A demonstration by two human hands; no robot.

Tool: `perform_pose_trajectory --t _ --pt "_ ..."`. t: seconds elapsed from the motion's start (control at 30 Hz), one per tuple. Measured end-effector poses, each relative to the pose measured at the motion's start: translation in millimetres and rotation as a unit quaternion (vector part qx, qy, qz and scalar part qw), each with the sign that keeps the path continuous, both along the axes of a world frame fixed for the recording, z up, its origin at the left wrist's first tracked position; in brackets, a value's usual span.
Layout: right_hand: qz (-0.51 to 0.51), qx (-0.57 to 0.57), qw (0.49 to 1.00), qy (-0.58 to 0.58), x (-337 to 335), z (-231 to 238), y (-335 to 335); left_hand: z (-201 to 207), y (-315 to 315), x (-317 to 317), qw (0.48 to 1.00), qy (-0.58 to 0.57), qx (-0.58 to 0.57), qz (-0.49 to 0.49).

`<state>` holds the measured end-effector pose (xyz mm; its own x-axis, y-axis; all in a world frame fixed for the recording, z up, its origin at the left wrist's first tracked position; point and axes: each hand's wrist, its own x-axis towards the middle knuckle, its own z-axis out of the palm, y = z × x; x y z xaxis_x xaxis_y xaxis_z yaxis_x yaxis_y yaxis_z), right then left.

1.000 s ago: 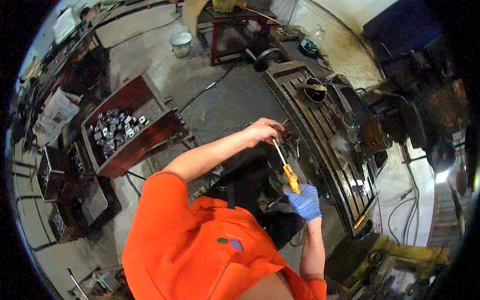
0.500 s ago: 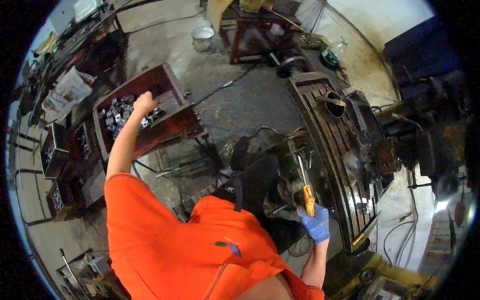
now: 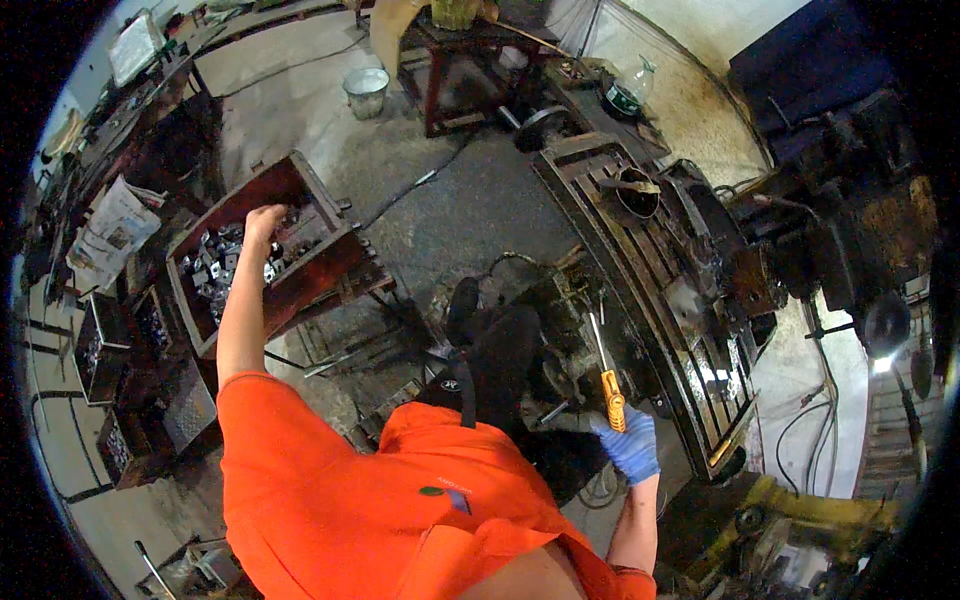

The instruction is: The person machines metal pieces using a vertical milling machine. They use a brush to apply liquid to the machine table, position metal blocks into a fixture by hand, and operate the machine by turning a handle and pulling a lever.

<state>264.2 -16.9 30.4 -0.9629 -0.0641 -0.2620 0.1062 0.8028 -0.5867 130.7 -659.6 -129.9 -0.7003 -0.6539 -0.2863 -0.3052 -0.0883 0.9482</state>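
My bare left hand (image 3: pixel 264 222) reaches over a dark red metal tray (image 3: pixel 345 262), its fingers drawn together beside the pile of small silvery metal parts (image 3: pixel 215 262). Whether a part is between those fingers is hidden. My right hand (image 3: pixel 630 449), in a blue glove, is closed round the yellow handle of a hand tool with a long, thin metal shaft (image 3: pixel 600 345). The shaft points away from me, above the dark clutter left of the slotted machine table (image 3: pixel 655 290). I cannot make out the shaft's tip clearly.
Left of the tray are bins of metal parts (image 3: pixel 103 350) and folded newspaper (image 3: pixel 115 225). A pale bucket (image 3: pixel 366 93) stands on the floor beyond, near a dark red stand (image 3: pixel 436 95). A round container (image 3: pixel 637 198) sits on the machine table. Yellow machinery (image 3: pixel 770 515) stands at lower right.
The view has shifted, so the tray and bucket appear farther left and lower. My left hand stays over the tray, and my right hand keeps its hold on the yellow-handled tool.
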Motion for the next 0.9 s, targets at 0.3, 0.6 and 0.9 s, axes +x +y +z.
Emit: perform_pose_trajectory --t 0.3,0.6,0.9 --pt "0.153 0.071 0.985 0.031 -32 47 -57 120 160 -45 0.907 0.270 0.262 -0.190" --pt "0.095 0.109 0.989 0.014 -33 54 -21 117 394 -76 0.782 0.182 0.386 -0.453" --pt "0.004 0.139 0.989 -0.059 -6 33 51 103 506 -72 0.762 0.092 0.285 -0.575"
